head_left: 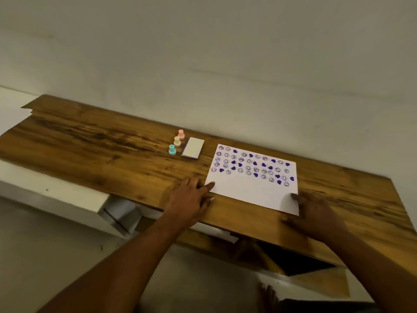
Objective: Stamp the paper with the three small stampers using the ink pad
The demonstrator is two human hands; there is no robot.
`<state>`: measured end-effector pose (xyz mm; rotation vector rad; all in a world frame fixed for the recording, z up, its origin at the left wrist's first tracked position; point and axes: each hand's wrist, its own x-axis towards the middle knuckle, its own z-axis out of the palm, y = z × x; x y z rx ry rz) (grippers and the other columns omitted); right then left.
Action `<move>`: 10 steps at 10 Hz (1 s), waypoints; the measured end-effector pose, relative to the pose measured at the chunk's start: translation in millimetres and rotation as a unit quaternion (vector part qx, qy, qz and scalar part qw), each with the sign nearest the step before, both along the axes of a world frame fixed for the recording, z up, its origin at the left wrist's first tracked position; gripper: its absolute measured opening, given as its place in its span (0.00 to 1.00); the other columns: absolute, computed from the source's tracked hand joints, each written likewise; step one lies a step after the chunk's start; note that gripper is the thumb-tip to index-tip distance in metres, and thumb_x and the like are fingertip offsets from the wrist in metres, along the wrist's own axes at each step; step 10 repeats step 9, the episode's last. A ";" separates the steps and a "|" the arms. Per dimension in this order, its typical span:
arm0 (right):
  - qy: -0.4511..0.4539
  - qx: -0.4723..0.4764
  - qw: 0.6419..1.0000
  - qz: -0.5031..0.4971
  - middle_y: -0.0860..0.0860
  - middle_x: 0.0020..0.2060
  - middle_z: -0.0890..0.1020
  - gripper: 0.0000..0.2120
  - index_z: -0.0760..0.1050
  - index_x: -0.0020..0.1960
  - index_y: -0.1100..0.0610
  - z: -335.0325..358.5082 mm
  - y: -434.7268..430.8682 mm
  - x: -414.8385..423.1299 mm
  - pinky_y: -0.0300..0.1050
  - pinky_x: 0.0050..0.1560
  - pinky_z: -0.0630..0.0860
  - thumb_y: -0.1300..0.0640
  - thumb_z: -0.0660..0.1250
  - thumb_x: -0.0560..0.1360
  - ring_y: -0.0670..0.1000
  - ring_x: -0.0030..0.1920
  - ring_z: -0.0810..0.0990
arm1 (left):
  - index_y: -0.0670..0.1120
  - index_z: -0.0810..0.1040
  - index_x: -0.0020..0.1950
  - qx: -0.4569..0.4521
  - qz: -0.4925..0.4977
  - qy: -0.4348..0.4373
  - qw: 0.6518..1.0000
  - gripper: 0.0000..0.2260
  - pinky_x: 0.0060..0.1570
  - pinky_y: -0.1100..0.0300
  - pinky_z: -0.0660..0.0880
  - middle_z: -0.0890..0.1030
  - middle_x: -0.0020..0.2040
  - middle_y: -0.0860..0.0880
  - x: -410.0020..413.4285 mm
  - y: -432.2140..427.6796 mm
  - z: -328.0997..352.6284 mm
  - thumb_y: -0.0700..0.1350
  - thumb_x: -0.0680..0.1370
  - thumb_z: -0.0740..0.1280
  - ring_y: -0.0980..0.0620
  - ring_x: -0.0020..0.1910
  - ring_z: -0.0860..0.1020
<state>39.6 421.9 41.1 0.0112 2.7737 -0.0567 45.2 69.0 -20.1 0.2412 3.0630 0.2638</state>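
A long wooden table [94, 141] ran from far left to near right against a plain wall. On its right half lay the paper [252, 188], its far part filled with rows of purple smiley and heart prints, its near strip blank. The left hand [191, 197] rested flat on the table at the paper's near-left corner, fingers spread, a fingertip touching the sheet's edge, holding nothing. The right hand [313, 213], somewhat blurred, lay open at the near-right corner, a fingertip on the paper's edge, also empty. Left of the paper, toward the far side, sat the ink pad [193, 147]; it appeared closed, a white lid uppermost with a purple edge showing. Just left of it stood the three stampers upright in a row, none touching the paper: the pink stamper [181, 134] farthest, the cream stamper [177, 141] in the middle, the blue stamper [172, 150] nearest.

The step in hand seemed to be squaring or steadying the sheet, with stamping well along. A next print would likely call for opening the pad, lifting a stamper, inking it, and pressing into the blank near strip.
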 end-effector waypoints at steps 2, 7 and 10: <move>-0.007 -0.002 1.000 0.002 0.53 0.82 0.60 0.48 0.55 0.84 0.43 -11.7 1.4 -4.0 0.59 0.78 0.65 0.20 0.59 0.71 0.61 0.79 0.63 | 0.63 0.63 0.82 -0.041 0.030 -0.019 0.999 0.26 0.68 0.48 0.71 0.70 0.72 0.49 6.8 9.2 4.4 0.67 0.84 0.52 0.48 0.71 0.68; -0.011 0.009 1.000 -0.004 0.54 0.80 0.63 0.47 0.58 0.82 0.42 -10.1 -3.7 -8.0 0.61 0.75 0.69 0.21 0.61 0.70 0.61 0.78 0.65 | 0.65 0.59 0.83 -0.056 0.039 -0.013 0.998 0.27 0.64 0.49 0.73 0.75 0.70 0.50 5.3 6.2 -3.2 0.68 0.84 0.51 0.49 0.69 0.71; 0.027 0.007 1.000 -0.005 0.54 0.77 0.70 0.46 0.62 0.81 0.46 -9.5 -3.1 -12.0 0.57 0.70 0.74 0.23 0.64 0.71 0.59 0.73 0.72 | 0.64 0.60 0.83 -0.043 0.025 0.000 0.999 0.27 0.61 0.51 0.74 0.76 0.69 0.51 5.9 6.6 -0.7 0.68 0.84 0.52 0.50 0.68 0.72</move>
